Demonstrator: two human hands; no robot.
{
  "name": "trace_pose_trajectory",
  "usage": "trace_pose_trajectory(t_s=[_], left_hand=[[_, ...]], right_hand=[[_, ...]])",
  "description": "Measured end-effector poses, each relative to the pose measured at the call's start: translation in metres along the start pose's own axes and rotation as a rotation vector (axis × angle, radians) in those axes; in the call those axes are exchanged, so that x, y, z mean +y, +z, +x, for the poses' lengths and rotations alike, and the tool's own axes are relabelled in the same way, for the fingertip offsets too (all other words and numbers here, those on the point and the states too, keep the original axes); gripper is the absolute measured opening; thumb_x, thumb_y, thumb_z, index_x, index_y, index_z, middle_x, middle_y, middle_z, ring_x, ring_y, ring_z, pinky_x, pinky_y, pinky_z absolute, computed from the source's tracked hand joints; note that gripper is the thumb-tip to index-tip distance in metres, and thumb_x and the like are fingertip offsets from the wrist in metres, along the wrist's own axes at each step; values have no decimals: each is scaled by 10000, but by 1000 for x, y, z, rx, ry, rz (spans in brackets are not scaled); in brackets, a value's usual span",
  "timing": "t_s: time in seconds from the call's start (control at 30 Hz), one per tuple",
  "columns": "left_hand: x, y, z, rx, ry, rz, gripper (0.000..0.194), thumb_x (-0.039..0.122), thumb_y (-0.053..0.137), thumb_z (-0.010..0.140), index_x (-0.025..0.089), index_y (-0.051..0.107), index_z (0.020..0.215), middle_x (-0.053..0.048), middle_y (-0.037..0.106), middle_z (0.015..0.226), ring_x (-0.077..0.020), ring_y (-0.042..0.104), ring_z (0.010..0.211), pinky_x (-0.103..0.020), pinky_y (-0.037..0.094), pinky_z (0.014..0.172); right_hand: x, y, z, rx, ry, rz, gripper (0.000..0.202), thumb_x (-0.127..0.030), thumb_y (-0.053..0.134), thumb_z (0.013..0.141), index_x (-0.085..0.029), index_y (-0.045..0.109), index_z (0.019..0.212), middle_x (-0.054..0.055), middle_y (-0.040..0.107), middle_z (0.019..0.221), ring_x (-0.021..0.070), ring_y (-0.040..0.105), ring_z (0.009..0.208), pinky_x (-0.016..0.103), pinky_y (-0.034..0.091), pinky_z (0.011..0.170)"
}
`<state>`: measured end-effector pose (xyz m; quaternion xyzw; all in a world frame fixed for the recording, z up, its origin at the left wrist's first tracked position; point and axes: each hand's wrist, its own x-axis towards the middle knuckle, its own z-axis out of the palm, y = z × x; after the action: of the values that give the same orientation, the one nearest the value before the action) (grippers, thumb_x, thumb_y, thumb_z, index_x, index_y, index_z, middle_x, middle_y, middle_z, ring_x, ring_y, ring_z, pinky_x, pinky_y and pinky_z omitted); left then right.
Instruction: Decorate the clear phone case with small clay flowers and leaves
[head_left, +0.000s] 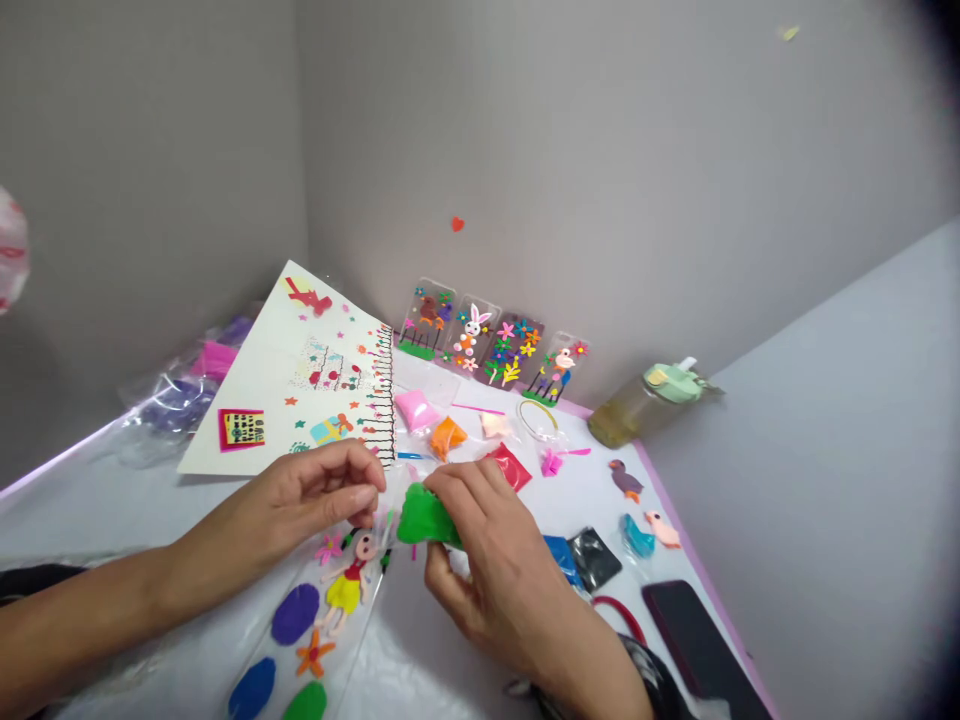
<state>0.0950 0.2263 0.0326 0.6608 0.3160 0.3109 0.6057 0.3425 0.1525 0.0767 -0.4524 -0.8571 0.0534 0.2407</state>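
Right hand [487, 555] pinching green clay lump [424, 518]; left hand [319, 495] beside it, fingers pressed together on a clear bag [382, 525], above white tabletop [420, 650].

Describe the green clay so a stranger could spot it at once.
Start at the big white decorated card leaning on the wall, then drop to the two hands below it. The green clay is the bright lump pinched by the right hand, the only clay outside a bag.
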Motion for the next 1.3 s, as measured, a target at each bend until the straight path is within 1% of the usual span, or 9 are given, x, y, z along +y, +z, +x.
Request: trace_pose_trajectory(t_s=[0.27, 0.47, 0.63, 0.73, 0.83, 0.9, 1.0, 1.17, 1.3], left_hand=[[-1, 3, 2, 38, -3, 34, 264, 495, 748, 1005, 240, 710, 948, -11, 711, 903, -207, 662, 846, -311, 554, 770], [-4, 1, 3, -73, -60, -33, 280, 479, 694, 1058, 233, 727, 928, 4, 706, 828, -189, 653, 779, -299, 531, 732], [2, 0, 2, -125, -80, -162, 286, 500, 727, 1052, 241, 763, 934, 6, 763, 813, -183, 689, 754, -296, 564, 748], [6, -1, 0, -155, -102, -195, 276, 503, 755, 1042, 249, 768, 935, 7, 779, 839, -178, 703, 758, -291, 578, 760], [6, 3, -4, -178, -126, -161, 288, 514, 775, 1025, 245, 768, 920, -4, 777, 859, -186, 699, 779, -291, 573, 763], [3, 8, -8, -157, -142, -136, 314, 524, 811, 977, 233, 753, 873, 1, 742, 828, -175, 656, 738, -273, 536, 705], [1, 14, -12, -146, -176, -117, 363, 540, 852, 919, 214, 717, 836, 17, 679, 777, -152, 587, 684, -245, 457, 632], [14, 14, -14, -183, -147, -48, 369, 545, 773, 994, 212, 686, 861, 21, 640, 797, -163, 578, 745, -254, 453, 684], [20, 11, -17, -198, -87, 27, 326, 512, 705, 1027, 231, 642, 873, 14, 648, 848, -191, 597, 808, -283, 476, 753]], right_hand=[[4, 6, -2, 31, -28, 24, 318, -109, 611, 1006, -191, 634, 1312, 146, 769, 1241, 319, 689, 1090, 500, 637, 951], [1, 7, -2, 24, -62, 7, 305, -110, 609, 1061, -148, 631, 1363, 169, 777, 1277, 333, 701, 1120, 523, 652, 972], [-3, 5, -1, 105, -35, -43, 385, -402, 651, 1150, -166, 586, 1448, 204, 734, 1410, 365, 700, 1268, 563, 636, 1049], [-10, 5, -3, 213, 5, -3, 376, -517, 599, 1161, -178, 627, 1322, 170, 766, 1256, 317, 744, 1145, 467, 654, 939], [-20, 10, -7, 237, 107, 172, 301, -505, 613, 1163, -222, 639, 1063, 44, 740, 951, 217, 725, 839, 328, 584, 698], [-26, 14, -8, 183, 174, 317, 333, -523, 722, 1105, -235, 630, 966, -7, 707, 870, 177, 679, 739, 290, 509, 630], [-30, 15, -8, 91, 276, 479, 316, -421, 853, 1019, -228, 637, 893, -24, 696, 860, 163, 651, 747, 279, 463, 664], [-32, 2, -1, -76, 406, 714, 192, -190, 710, 1055, -222, 675, 869, -22, 670, 886, 153, 624, 820, 277, 441, 743], [-33, -5, 3, -56, 426, 847, 222, -167, 672, 1023, -225, 650, 810, -35, 625, 851, 144, 583, 811, 272, 414, 737]])
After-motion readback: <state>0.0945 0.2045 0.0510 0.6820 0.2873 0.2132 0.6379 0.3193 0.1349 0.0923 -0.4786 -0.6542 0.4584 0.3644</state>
